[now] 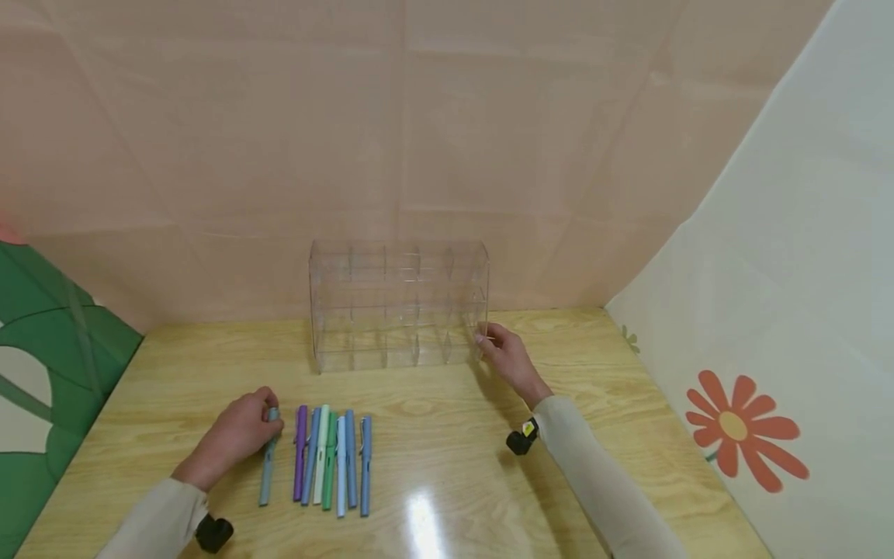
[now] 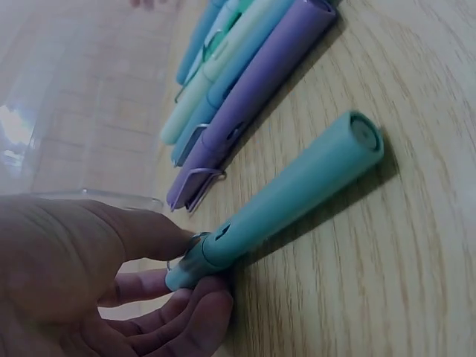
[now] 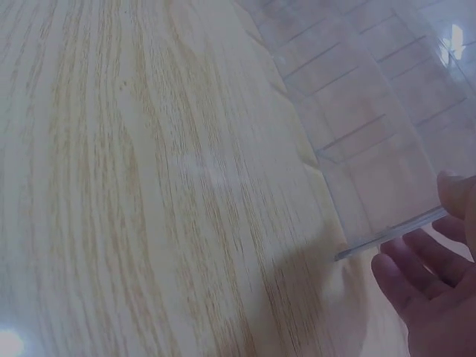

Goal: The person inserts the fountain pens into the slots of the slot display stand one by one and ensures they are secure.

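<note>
A teal pen (image 2: 297, 190) lies at the left end of a row of pens, and my left hand (image 1: 240, 427) pinches its clip end between thumb and fingers. In the left wrist view, its far end points away from the hand over the wood. Just right of it is a purple pen (image 1: 300, 454), the closest of the row. Farther back stands a clear plastic organizer (image 1: 400, 361) with several compartments. My right hand (image 1: 508, 357) holds its right side wall near the bottom, thumb on one face and fingers around the edge in the right wrist view.
Beside the purple pen lie several more, among them a green pen (image 1: 330, 466), a pale mint pen (image 1: 321, 458) and a blue pen (image 1: 366, 466) at the right end. Behind the wooden table (image 1: 447, 411) hangs a pinkish cloth (image 1: 398, 140); a flower-printed sheet (image 1: 789, 272) borders its right side.
</note>
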Action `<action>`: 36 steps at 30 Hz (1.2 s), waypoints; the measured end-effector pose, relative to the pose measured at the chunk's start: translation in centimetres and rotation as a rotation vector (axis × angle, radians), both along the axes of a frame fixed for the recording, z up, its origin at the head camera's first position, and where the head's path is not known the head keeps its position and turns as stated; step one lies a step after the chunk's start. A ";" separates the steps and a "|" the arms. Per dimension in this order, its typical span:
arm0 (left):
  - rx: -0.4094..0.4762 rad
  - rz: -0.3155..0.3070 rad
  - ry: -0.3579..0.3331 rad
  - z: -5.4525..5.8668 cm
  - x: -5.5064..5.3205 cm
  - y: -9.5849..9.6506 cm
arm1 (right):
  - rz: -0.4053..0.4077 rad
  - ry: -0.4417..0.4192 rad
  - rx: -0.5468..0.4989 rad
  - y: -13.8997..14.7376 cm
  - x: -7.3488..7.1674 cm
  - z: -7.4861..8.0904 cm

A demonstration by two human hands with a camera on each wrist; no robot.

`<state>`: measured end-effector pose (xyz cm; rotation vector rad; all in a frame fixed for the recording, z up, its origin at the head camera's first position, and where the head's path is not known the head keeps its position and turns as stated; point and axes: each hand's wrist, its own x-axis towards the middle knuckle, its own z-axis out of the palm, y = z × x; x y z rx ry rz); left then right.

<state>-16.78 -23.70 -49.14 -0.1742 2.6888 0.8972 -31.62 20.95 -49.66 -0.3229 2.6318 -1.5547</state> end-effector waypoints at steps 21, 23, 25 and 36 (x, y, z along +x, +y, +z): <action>0.118 0.038 0.063 1.2 1.0 -2.4 | -0.007 -0.007 -0.035 -0.2 0.2 0.0; 0.123 0.053 0.064 1.8 0.9 -2.5 | 0.006 -0.020 -0.044 -0.3 0.7 0.7; 0.149 0.057 0.078 2.3 1.1 -2.6 | 0.013 -0.028 -0.049 -0.3 0.6 0.7; 0.214 0.066 0.303 5.2 1.9 -2.1 | 0.000 0.003 -0.028 -0.1 0.2 -0.2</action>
